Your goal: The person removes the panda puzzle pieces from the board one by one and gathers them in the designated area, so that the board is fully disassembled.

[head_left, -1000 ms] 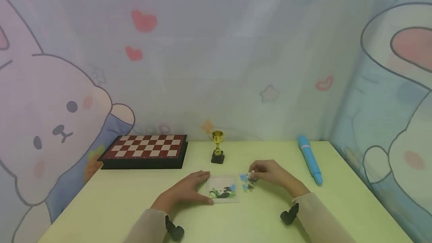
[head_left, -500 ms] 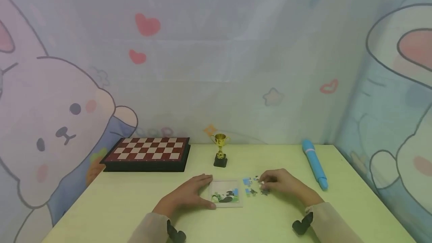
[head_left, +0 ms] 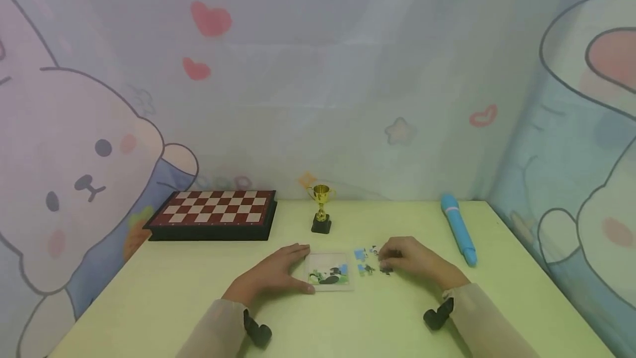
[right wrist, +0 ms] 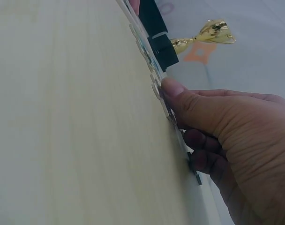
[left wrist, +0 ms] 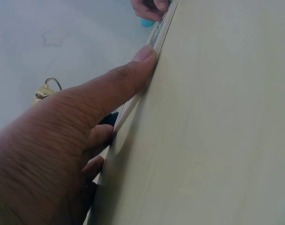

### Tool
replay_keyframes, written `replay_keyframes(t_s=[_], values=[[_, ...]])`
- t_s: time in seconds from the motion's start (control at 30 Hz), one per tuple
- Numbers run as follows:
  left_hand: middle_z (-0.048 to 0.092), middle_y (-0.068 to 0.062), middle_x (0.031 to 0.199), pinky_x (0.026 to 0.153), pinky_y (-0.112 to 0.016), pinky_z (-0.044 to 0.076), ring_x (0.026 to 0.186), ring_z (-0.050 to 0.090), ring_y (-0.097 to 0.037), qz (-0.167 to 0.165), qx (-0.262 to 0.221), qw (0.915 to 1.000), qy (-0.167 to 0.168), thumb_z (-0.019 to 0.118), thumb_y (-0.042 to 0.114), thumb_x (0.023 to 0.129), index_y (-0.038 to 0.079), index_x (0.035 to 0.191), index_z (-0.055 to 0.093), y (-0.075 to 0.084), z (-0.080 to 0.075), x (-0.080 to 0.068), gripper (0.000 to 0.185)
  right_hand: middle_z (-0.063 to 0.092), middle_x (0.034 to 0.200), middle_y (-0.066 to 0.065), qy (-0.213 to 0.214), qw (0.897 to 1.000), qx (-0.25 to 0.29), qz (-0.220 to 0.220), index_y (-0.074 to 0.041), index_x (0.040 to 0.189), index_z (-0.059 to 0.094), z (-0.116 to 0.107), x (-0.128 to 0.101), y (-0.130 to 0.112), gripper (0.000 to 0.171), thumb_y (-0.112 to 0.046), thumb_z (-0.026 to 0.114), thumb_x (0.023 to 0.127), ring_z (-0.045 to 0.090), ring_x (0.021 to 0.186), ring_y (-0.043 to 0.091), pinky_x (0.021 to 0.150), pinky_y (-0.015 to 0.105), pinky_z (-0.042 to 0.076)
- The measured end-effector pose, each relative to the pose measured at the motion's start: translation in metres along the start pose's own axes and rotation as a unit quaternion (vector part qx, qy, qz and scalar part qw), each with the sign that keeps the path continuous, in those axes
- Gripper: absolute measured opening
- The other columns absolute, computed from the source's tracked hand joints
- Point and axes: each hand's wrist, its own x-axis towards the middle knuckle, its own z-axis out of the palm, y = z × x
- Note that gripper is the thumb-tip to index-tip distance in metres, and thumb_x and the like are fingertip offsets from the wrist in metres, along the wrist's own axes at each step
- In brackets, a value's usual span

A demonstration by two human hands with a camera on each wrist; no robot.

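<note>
In the head view my left hand (head_left: 275, 272) is spread round the left side of a small white puzzle tray (head_left: 343, 287). Its thumb rests at the lower left corner and its fingertips at the upper left. The tray's lower part is filled with a black, white and green picture (head_left: 329, 277). Right of the tray lie several loose jigsaw pieces (head_left: 361, 254). Over the rightmost ones, my right hand (head_left: 409, 258) pinches a jigsaw piece, mostly hidden by its fingers. The right wrist view has the thumb at the edge of a piece (right wrist: 157, 91) low on the table.
A gold trophy cup (head_left: 321, 209) on a black base stands behind the tray. At the back left lies a red-and-white checkered board box (head_left: 213, 214). A blue, microphone-shaped thing (head_left: 458, 230) lies at the right. A printed cloth (head_left: 308, 82) hangs behind the table.
My right hand has moved right, away from the tray, and the loose pieces under it now lie more spread apart. My left hand stays at the tray. The head view has shifted slightly.
</note>
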Motion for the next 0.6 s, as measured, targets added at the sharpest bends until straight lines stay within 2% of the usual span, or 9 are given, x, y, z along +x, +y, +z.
replay_keyframes(t_s=[0.17,0.33,0.43,0.5,0.6], values=[[0.03,-0.003,0.163,0.118,-0.055,0.023,0.152,0.02,-0.029,0.002,-0.008,1.0,-0.003,0.074,0.074,0.073,0.017,0.157,0.037,0.002,-0.005,-0.002,0.108,0.07,0.101,-0.01,0.008,1.0,-0.006,-0.003,-0.016,0.106,0.073,-0.001,0.004,-0.006,0.012,-0.022,0.071,0.096,0.065,0.09,0.007,0.078,0.028,0.056],[0.03,-0.002,0.163,0.119,-0.055,0.023,0.152,0.02,-0.028,-0.006,-0.006,1.0,-0.004,0.075,0.072,0.073,0.018,0.157,0.037,0.003,-0.006,-0.002,0.107,0.069,0.097,-0.008,0.015,0.999,-0.015,-0.04,-0.013,0.107,0.072,0.001,0.016,-0.014,0.013,-0.021,0.069,0.097,0.06,0.08,0.006,0.069,0.027,0.054],[0.031,-0.003,0.163,0.118,-0.056,0.024,0.152,0.021,-0.029,-0.005,-0.011,0.9999,-0.003,0.077,0.07,0.074,0.017,0.157,0.038,0.003,-0.005,-0.003,0.106,0.068,0.095,-0.007,0.003,0.999,-0.005,-0.049,-0.011,0.109,0.071,0.008,0.026,-0.023,0.017,-0.024,0.069,0.098,0.058,0.074,0.008,0.065,0.027,0.053],[0.031,-0.004,0.163,0.118,-0.057,0.024,0.152,0.021,-0.03,-0.003,-0.015,0.9999,-0.004,0.077,0.069,0.074,0.016,0.157,0.038,0.004,-0.005,-0.003,0.105,0.067,0.097,-0.007,-0.007,0.999,-0.005,-0.048,-0.011,0.111,0.071,0.015,0.033,-0.031,0.022,-0.028,0.068,0.098,0.057,0.076,0.009,0.067,0.027,0.052],[0.031,-0.004,0.163,0.118,-0.057,0.024,0.152,0.021,-0.03,-0.001,-0.022,0.9998,-0.004,0.077,0.068,0.074,0.016,0.157,0.039,0.005,-0.005,-0.004,0.105,0.065,0.104,-0.003,-0.025,0.999,-0.012,-0.043,-0.01,0.114,0.071,0.027,0.045,-0.045,0.03,-0.035,0.069,0.097,0.058,0.087,0.015,0.076,0.032,0.052]])
